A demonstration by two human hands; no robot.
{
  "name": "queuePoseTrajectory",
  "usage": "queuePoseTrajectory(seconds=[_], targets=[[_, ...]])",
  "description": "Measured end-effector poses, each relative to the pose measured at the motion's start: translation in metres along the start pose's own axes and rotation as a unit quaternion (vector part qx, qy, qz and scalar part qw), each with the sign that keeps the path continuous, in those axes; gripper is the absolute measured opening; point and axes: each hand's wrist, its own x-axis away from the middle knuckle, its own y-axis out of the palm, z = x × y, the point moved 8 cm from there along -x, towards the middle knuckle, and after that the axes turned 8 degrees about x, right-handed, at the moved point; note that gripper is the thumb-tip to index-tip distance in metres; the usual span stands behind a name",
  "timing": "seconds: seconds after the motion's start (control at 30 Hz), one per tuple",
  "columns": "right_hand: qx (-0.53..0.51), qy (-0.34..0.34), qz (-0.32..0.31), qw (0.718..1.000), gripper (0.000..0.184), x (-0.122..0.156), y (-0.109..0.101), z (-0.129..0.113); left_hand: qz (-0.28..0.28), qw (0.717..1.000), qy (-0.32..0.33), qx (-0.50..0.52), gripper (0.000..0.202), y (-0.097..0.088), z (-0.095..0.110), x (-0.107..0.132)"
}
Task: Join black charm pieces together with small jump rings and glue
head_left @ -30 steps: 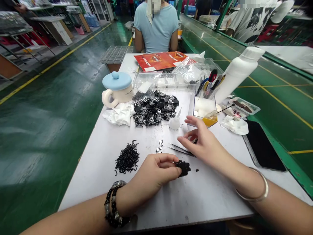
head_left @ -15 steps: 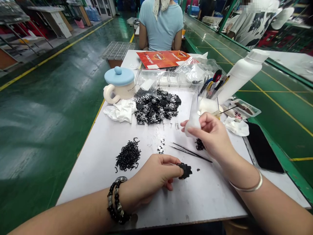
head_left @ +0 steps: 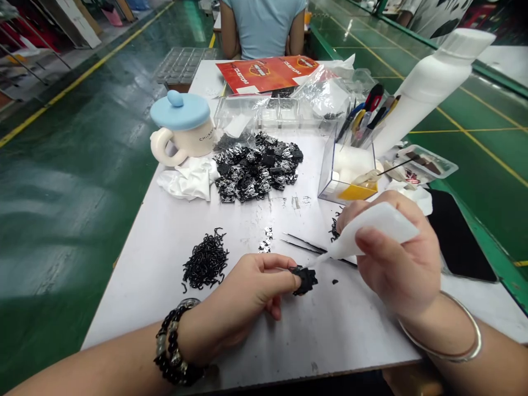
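On my feed, the left hand [head_left: 235,308] covers part of the black cluster [head_left: 306,279], and I can't resolve its separate pieces. The right hand [head_left: 396,264] hides much of the white squeeze bottle [head_left: 375,231], whose fine tip is too small to show any contact. The bottle crosses the tweezers [head_left: 301,243]. The top edge cuts off the seated co-worker [head_left: 262,27].

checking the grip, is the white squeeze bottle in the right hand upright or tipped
Tipped: the white squeeze bottle lies nearly sideways in the right hand, nozzle aimed at the black piece in the left hand.
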Motion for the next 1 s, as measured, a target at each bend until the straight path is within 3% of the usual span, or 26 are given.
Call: queuePoseTrajectory(seconds=[0.6,1.0], targets=[[-0.015,-0.023,-0.03,0.999,0.016,0.0046,0.008,-0.0057,-0.001,1.0,0.002,0.007,0.016,-0.0033,-0.0041,-0.0015],[0.025,-0.047,-0.009,0.999,0.02,0.004,0.0054,-0.0077,-0.006,1.0,0.006,0.01,0.015,-0.0019,-0.0029,-0.0008]])
